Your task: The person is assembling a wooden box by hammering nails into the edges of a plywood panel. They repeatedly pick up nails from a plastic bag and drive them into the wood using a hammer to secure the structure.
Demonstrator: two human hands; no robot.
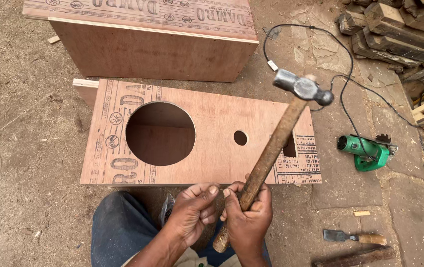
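Lying face-up on the dirt, the plywood box (202,136) already carries one large round cutout, one small hole and a slot. Right hand (247,210) grips the raised hammer (276,143); left hand (194,210) pinches something too small to identify.

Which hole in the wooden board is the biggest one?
The big round hole on the left of the plywood board. The small round hole sits further right, and it is far smaller.
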